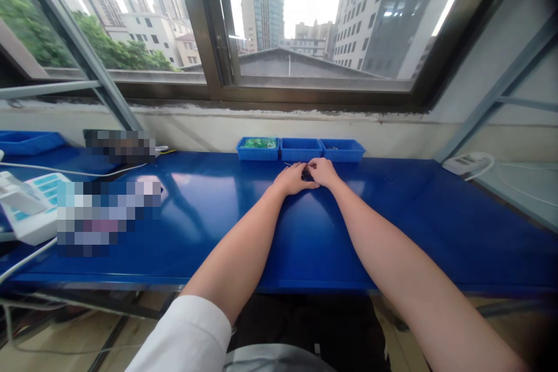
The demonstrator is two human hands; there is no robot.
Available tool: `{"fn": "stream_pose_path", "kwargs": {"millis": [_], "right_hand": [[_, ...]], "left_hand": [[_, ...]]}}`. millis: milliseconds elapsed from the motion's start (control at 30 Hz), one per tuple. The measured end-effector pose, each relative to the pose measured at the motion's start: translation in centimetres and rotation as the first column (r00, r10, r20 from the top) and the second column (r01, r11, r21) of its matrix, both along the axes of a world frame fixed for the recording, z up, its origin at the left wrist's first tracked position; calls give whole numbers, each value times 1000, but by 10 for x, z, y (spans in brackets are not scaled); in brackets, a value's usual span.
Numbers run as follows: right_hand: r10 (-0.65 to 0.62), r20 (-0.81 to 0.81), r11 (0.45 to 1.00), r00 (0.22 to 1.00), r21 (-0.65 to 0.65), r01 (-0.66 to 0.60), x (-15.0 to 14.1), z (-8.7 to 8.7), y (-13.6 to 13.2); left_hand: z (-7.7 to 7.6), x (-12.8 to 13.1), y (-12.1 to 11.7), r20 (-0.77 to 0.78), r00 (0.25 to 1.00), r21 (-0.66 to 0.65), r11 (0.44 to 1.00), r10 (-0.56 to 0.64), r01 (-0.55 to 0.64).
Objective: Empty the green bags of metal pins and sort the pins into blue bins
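Both my arms reach out over the blue table (392, 226). My left hand (293, 179) and my right hand (323, 171) meet just in front of three small blue bins, fingers curled together. Between the fingertips sits a small dark part (307, 175), too small to name, with a thin wire end sticking out to the left. The left bin (258, 149) holds green pieces. The middle bin (300, 149) shows nothing inside from here. The right bin (342, 150) holds a few small dark bits.
A white and light-blue device (26, 206) with cables lies at the left edge. Behind it rests a blue tray (28, 141). A white power strip (467, 163) sits at the right by the wall. A wide window runs behind the table.
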State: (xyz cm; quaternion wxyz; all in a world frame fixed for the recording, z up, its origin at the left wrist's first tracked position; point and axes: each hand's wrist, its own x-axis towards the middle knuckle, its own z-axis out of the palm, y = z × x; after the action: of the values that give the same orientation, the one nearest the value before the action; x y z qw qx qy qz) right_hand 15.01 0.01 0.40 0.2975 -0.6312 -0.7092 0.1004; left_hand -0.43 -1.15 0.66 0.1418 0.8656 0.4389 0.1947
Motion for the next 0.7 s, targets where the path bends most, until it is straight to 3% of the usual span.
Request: {"fn": "stream_pose_path", "kwargs": {"millis": [300,533,700], "right_hand": [[32,10,999,999,-42,-32,-1,-1,1],[24,-46,992,999,123,-18,-2,0,-2],[-15,-60,987,998,160,25,-2,3,-3]], "left_hand": [[1,-3,2,143,989,-26,999,24,-21],[-5,-1,7,165,984,59,996,62,-73],[-8,-1,8,253,963,114,985,96,-128]]}}
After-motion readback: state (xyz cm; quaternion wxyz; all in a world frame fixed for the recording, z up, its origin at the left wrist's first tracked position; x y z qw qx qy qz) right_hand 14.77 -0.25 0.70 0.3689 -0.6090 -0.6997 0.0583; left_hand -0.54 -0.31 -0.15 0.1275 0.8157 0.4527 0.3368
